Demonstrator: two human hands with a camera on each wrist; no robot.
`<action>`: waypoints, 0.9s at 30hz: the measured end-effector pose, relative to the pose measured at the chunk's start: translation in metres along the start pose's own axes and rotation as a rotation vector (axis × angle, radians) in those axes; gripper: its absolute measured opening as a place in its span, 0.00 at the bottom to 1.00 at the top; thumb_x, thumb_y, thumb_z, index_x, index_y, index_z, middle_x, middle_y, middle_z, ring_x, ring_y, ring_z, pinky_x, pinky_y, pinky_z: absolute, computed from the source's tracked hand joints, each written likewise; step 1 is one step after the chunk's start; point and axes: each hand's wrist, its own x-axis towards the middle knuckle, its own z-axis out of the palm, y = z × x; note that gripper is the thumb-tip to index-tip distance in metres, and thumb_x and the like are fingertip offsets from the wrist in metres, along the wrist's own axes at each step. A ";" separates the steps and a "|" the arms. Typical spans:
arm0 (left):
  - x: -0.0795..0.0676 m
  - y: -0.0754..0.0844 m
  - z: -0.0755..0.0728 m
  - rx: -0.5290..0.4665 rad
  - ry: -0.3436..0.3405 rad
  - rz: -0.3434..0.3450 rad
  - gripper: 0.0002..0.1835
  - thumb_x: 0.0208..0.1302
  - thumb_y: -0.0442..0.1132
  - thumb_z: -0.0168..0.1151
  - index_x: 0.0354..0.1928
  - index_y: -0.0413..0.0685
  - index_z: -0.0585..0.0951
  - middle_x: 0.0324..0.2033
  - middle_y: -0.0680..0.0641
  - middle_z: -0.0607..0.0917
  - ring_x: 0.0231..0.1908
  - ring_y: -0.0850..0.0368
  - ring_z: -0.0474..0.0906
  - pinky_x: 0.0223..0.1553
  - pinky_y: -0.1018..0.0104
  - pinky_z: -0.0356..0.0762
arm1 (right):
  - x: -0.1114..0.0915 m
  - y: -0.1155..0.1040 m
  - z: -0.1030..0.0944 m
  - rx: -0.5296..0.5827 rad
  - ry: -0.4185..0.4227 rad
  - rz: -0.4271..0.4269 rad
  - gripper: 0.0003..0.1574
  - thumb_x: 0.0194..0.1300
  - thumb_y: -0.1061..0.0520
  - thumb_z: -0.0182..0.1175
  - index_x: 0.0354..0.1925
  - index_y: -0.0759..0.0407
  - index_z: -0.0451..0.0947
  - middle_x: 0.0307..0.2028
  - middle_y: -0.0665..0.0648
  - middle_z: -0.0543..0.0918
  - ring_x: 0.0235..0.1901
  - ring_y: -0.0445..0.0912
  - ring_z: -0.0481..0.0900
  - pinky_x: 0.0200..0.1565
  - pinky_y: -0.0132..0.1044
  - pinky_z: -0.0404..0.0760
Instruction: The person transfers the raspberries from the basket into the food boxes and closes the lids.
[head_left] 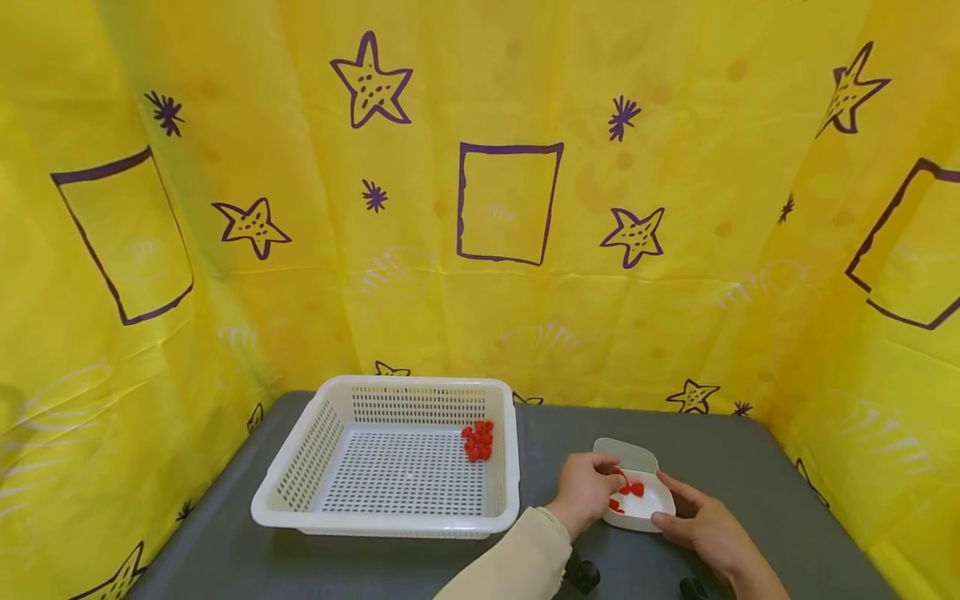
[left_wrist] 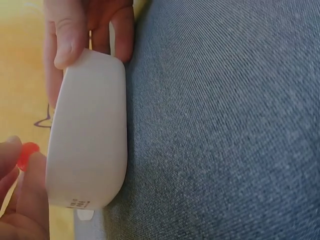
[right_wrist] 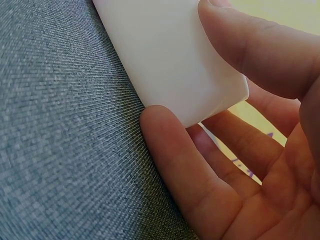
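A small white box (head_left: 636, 523) with its lid (head_left: 628, 452) raised stands on the right of the table; a few small red pieces (head_left: 637, 489) lie inside. My left hand (head_left: 587, 492) reaches over the box's left side. Between its thumb and finger it pinches one red piece (left_wrist: 28, 156), too blurred to tell its kind. Around the box's right end, my right hand (head_left: 708, 532) grips the wall, thumb on the near side, as the right wrist view shows. To the left, a white slotted plastic basket (head_left: 390, 531) holds several red pieces (head_left: 477, 442) against its right wall.
The dark grey cloth-covered table (head_left: 555, 442) bears the basket and box. A yellow curtain (head_left: 495, 333) with star drawings surrounds its back and sides. Black parts (head_left: 582, 573) show beneath the left wrist, and another dark part (head_left: 692, 588) lies near the right forearm.
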 end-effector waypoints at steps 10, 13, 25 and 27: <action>0.002 -0.003 0.000 -0.053 -0.025 -0.056 0.16 0.57 0.32 0.73 0.49 0.43 0.87 0.38 0.50 0.86 0.38 0.57 0.80 0.41 0.62 0.82 | 0.002 0.002 0.001 0.015 0.013 0.011 0.53 0.60 0.56 0.72 0.75 0.65 0.56 0.68 0.77 0.61 0.55 0.56 0.76 0.49 0.48 0.82; 0.001 0.001 0.000 -0.074 -0.029 -0.063 0.16 0.56 0.33 0.74 0.48 0.46 0.88 0.40 0.50 0.86 0.38 0.57 0.80 0.41 0.62 0.82 | 0.002 0.002 0.001 0.017 0.007 0.012 0.53 0.61 0.56 0.72 0.75 0.66 0.55 0.69 0.77 0.60 0.55 0.56 0.76 0.49 0.48 0.81; 0.012 0.102 -0.054 -0.160 -0.070 0.105 0.37 0.54 0.43 0.78 0.67 0.70 0.75 0.61 0.55 0.77 0.63 0.52 0.70 0.58 0.54 0.73 | 0.000 0.000 0.002 0.008 0.025 0.030 0.53 0.61 0.55 0.72 0.75 0.65 0.56 0.67 0.77 0.63 0.53 0.56 0.75 0.49 0.47 0.82; 0.020 0.114 -0.078 -0.098 -0.076 0.184 0.42 0.54 0.46 0.78 0.71 0.70 0.70 0.68 0.58 0.70 0.69 0.55 0.62 0.64 0.53 0.65 | 0.000 0.000 0.002 0.005 0.036 0.040 0.53 0.60 0.56 0.72 0.75 0.64 0.57 0.67 0.77 0.63 0.53 0.56 0.75 0.48 0.47 0.82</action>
